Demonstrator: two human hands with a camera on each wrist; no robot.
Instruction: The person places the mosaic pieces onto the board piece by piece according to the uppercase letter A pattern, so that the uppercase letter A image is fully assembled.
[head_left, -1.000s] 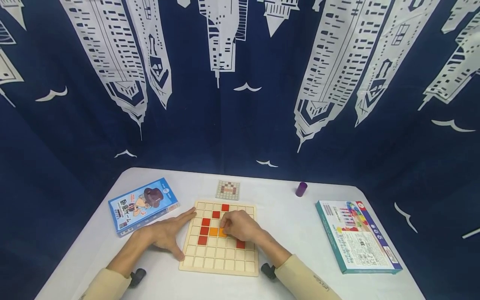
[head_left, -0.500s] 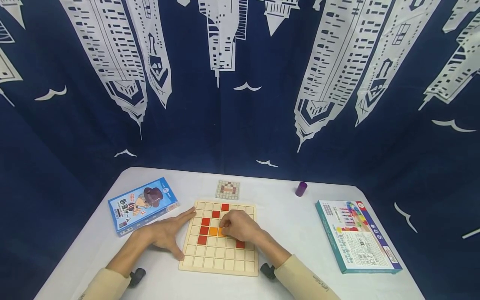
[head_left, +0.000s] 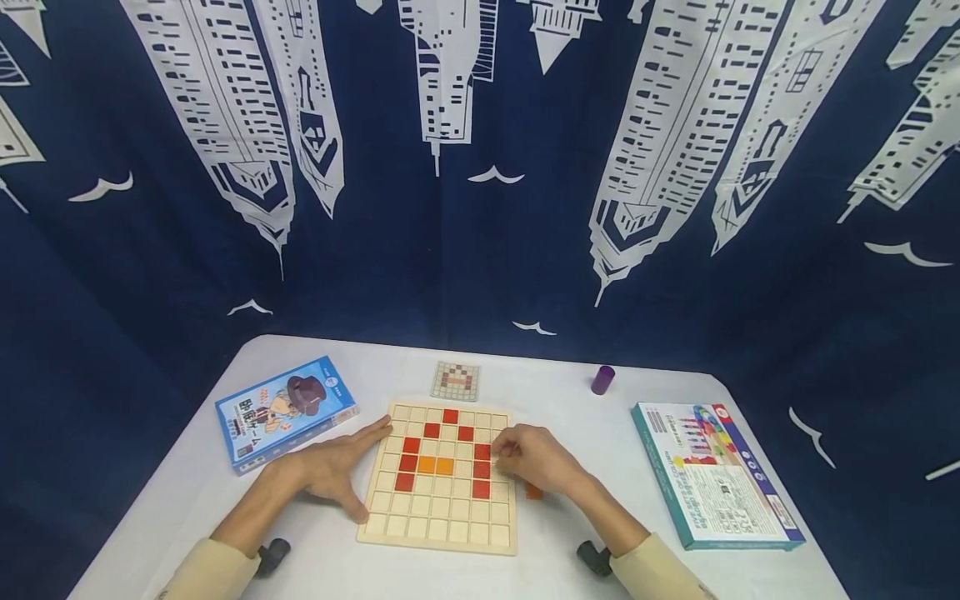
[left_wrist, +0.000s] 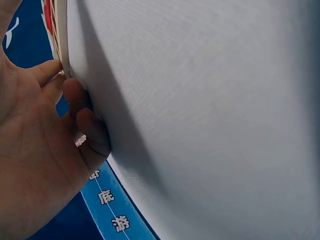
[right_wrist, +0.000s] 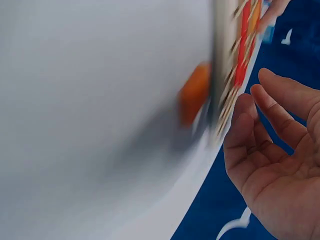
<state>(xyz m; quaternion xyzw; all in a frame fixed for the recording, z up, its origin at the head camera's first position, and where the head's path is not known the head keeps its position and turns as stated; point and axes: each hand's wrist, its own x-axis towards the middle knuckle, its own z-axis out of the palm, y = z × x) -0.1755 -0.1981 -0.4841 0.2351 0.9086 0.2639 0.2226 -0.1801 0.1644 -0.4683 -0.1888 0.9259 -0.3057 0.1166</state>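
A pale wooden grid board (head_left: 429, 527) lies on the table. Red tiles form an arch on it, and two orange tiles (head_left: 445, 467) sit side by side between the arch's legs. My left hand (head_left: 330, 471) rests along the board's left edge, thumb and fingers spread. Over the board's right side hovers my right hand (head_left: 542, 458), its fingers loosely bent; the right wrist view shows nothing between them. Partly under that hand, a loose orange tile (head_left: 534, 492) lies on the tablecloth beside the board, blurred in the right wrist view.
Behind the board lies a small pattern card (head_left: 455, 381). A blue game box (head_left: 285, 412) is at the left, close to my left hand. Farther right are a purple cylinder (head_left: 602, 379) and a teal-edged box (head_left: 720, 475). A dark blue patterned curtain (head_left: 465, 250) hangs behind the table.
My right hand has left the second orange tile in the board and moved right to the board's edge, uncovering red tiles there. My left hand has stayed in place.
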